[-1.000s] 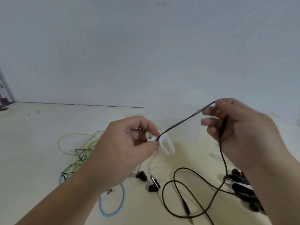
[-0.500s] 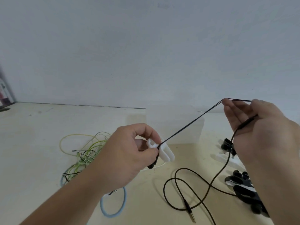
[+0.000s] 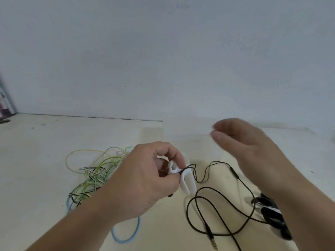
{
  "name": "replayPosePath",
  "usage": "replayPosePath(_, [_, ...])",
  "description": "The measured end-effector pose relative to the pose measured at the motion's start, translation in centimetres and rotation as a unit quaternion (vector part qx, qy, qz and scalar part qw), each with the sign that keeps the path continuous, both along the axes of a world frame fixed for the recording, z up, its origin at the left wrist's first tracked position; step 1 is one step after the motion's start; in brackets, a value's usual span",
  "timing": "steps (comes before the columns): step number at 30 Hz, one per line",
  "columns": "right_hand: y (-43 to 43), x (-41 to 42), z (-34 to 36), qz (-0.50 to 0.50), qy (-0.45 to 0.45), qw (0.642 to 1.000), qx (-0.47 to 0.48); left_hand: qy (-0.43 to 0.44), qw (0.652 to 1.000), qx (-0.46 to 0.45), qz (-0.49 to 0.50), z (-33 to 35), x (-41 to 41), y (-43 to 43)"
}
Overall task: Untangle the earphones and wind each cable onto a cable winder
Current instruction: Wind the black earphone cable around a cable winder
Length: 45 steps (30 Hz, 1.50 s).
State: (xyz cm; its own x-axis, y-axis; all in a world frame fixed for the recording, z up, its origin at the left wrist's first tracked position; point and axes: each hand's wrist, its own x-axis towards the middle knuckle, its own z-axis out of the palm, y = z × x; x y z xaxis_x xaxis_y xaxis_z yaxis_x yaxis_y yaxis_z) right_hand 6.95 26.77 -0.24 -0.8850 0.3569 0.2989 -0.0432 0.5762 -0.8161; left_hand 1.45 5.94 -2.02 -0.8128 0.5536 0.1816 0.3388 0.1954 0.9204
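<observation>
Worktop edges: The pale worktop [image 3: 36,151] meets the wall [image 3: 163,51] along its back edge. Its front and right edges fall outside the frame. A dark object [image 3: 5,105] stands at the back left corner, cut off by the frame.
Room to move: A band of bare worktop runs along the back edge, behind both your hands. The middle and front carry cables.
Left hand: Your left hand [image 3: 145,178] is over the middle of the worktop. Thumb and forefinger pinch the white cable winder [image 3: 187,183], with the black earphone cable [image 3: 243,183] caught at its notch. The other fingers curl in.
Black cable: From the winder it runs slack to the right, past its inline remote [image 3: 233,172]. It then loops on the worktop and ends in the jack plug [image 3: 211,236] toward the front.
Right hand: Your right hand [image 3: 250,147] is raised to the right of the winder and apart from it. Its fingers are loose and slightly bent, holding nothing. The hand is blurred, so the fingertips are hard to read.
Tangle: Green, yellow and striped cables [image 3: 94,176] lie knotted left of your left hand. A light blue loop [image 3: 125,241] shows under your left forearm.
Hidden: Your left fingers cover one end of the winder. Black-and-white pieces [image 3: 272,216] toward the right side are half behind your right forearm. They may be winders already wound, but you cannot tell for sure.
</observation>
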Motion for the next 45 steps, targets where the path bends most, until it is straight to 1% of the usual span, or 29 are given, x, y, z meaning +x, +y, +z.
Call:
replayPosePath(1, [-0.7, 0.3, 0.2, 0.090, -0.028, 0.995, -0.032, 0.001, 1.000, -0.002, -0.004, 0.0, 0.0, 0.0])
replayPosePath(2, [-1.4, 0.5, 0.3, 0.170, -0.067, 0.982, -0.056, 0.003, 1.000, -0.002, -0.010, 0.0, 0.1, 0.0])
replayPosePath(3, [-1.8, 0.5, 0.0, 0.223, -0.104, 0.968, -0.056, 0.007, 1.000, -0.001, -0.014, 0.1, 0.1, -0.1])
replayPosePath(5, [-1.7, 0.1, -0.9, 0.261, -0.160, 0.952, -0.009, 0.010, 1.000, 0.008, -0.014, 0.3, 0.1, 0.0])
replayPosePath(6, [-1.5, 0.0, -1.0, 0.262, -0.177, 0.948, 0.015, 0.009, 1.000, 0.012, -0.012, 0.3, 0.1, 0.0])
replayPosePath(8, [-1.1, 0.0, -0.8, 0.248, -0.184, 0.951, 0.025, 0.010, 1.000, 0.010, -0.012, 0.1, -0.1, 0.0])
replayPosePath(10, [-0.6, 0.2, -0.4, 0.235, -0.148, 0.961, -0.013, 0.002, 1.000, 0.007, -0.027, -0.1, -0.2, 0.0])
replayPosePath(13, [-0.6, 0.2, -0.3, 0.240, -0.077, 0.964, -0.088, -0.011, 0.999, 0.013, -0.045, -0.3, 0.0, 0.2])
replayPosePath(18, [-0.8, -0.3, -0.9, 0.217, -0.034, 0.967, -0.132, 0.001, 0.998, 0.016, -0.056, -0.2, -0.1, 0.1])
replayPosePath(21, [-1.0, -0.3, -0.7, 0.208, -0.017, 0.965, -0.159, 0.003, 0.996, 0.024, -0.084, 0.0, -0.1, -0.1])
replayPosePath(23, [-1.1, -0.3, -0.7, 0.194, -0.013, 0.970, -0.146, 0.003, 0.994, 0.026, -0.106, 0.0, -0.1, -0.1])
replayPosePath(27, [-1.1, -0.4, -0.7, 0.122, -0.011, 0.990, -0.071, 0.012, 0.994, 0.016, -0.112, -0.2, 0.2, 0.1])
replayPosePath(31, [-1.0, -0.5, -0.8, 0.101, -0.004, 0.992, -0.073, 0.013, 0.992, 0.042, -0.115, -0.1, 0.3, 0.1])
replayPosePath(35, [-1.0, -0.7, -1.0, 0.097, -0.023, 0.992, -0.072, 0.005, 0.987, 0.103, -0.123, 0.3, 0.2, 0.1])
replayPosePath(37, [-1.1, -0.8, -1.1, 0.109, -0.036, 0.990, -0.077, -0.014, 0.981, 0.152, -0.122, 0.5, 0.3, 0.1])
replayPosePath(39, [-1.4, -0.8, -1.4, 0.136, -0.074, 0.986, -0.056, -0.024, 0.976, 0.187, -0.107, 0.6, 0.1, 0.1])
replayPosePath(42, [-2.2, -0.7, -1.9, 0.228, -0.139, 0.963, -0.027, 0.011, 0.979, 0.194, -0.054, 0.3, -0.3, 0.1])
replayPosePath(44, [-2.5, -0.6, -2.2, 0.283, -0.149, 0.947, -0.034, 0.027, 0.981, 0.190, -0.015, 0.1, -0.6, 0.2])
replayPosePath(45, [-2.5, -0.6, -2.2, 0.294, -0.148, 0.944, -0.032, 0.034, 0.982, 0.186, 0.008, 0.0, -0.7, 0.2])
